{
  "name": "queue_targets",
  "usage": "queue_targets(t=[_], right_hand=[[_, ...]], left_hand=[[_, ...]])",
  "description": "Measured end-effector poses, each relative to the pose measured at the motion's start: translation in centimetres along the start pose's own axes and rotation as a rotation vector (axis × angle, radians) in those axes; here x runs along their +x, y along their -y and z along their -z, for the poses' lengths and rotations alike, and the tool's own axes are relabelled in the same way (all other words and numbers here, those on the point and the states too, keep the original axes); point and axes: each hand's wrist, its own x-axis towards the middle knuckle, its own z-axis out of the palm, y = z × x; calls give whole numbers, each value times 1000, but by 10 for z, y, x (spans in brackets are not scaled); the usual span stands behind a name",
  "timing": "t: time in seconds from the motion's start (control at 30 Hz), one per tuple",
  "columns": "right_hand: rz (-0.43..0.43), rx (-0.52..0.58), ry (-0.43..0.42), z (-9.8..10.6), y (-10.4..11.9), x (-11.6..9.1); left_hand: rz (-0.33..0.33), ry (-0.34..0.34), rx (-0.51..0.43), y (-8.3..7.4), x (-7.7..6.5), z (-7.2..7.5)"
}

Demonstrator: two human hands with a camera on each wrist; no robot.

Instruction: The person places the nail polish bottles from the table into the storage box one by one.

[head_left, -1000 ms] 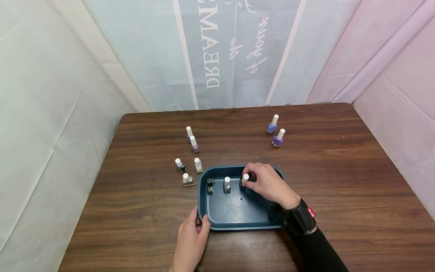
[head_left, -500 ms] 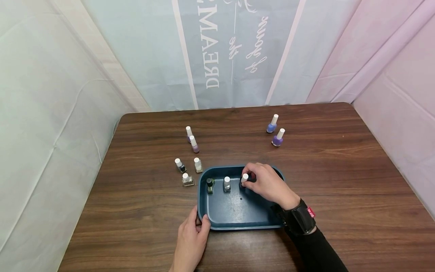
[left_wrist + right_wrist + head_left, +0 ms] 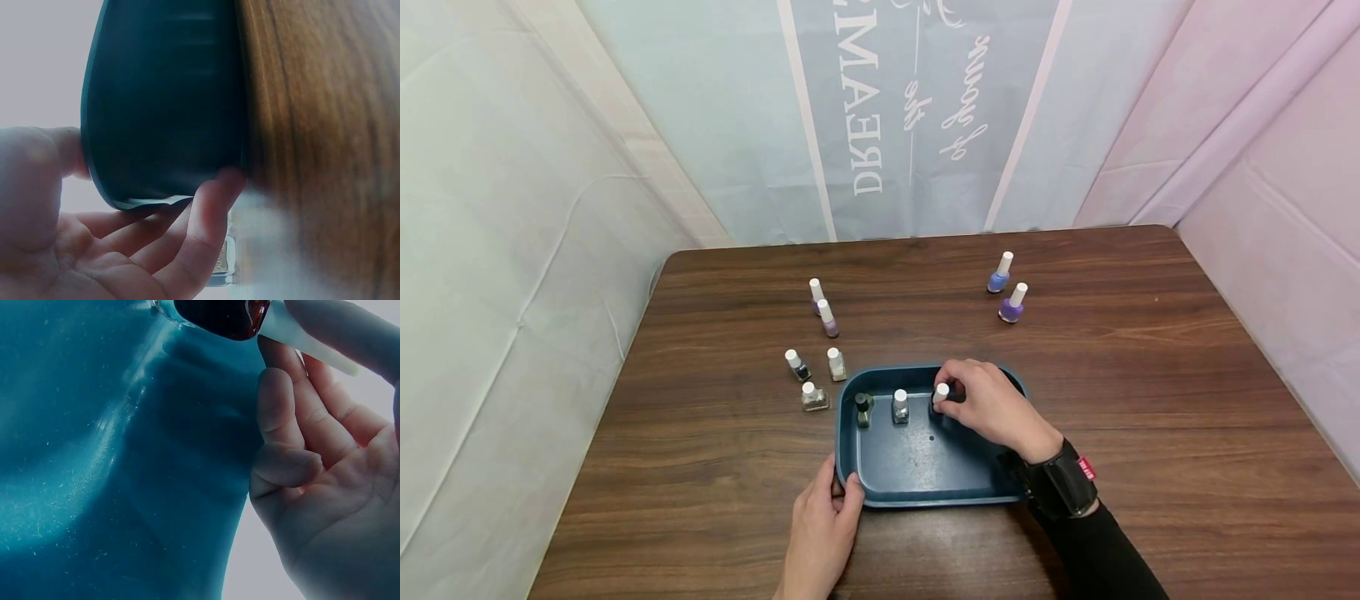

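Note:
A dark blue tray [image 3: 898, 475] lies on the wooden table. My left hand [image 3: 823, 521] grips its near left corner; in the left wrist view the thumb is at the rim and fingers [image 3: 212, 212] bend against the outer wall. Inside the tray, toward its far side, my right hand [image 3: 996, 408] pinches a nail polish bottle [image 3: 222, 315] by its white cap. The polish looks dark red in the right wrist view. Left of it in the tray stand a white-capped nail polish bottle [image 3: 900, 407] and a green one with a dark cap [image 3: 862, 411].
Left of the tray are three white-capped bottles: a clear one lying down [image 3: 815, 398], a dark one [image 3: 797, 366] and a pale one [image 3: 837, 366]. Two lilac bottles [image 3: 828, 319] stand farther back. At the back right are a blue bottle [image 3: 998, 280] and a purple bottle [image 3: 1011, 310].

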Motion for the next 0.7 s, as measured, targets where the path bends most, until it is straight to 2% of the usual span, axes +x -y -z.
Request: queue_targets(t=[0.7], right_hand=[[5,-3,2,0,-1,-1]], left_hand=[[25,14,-18,-1,0,1]])
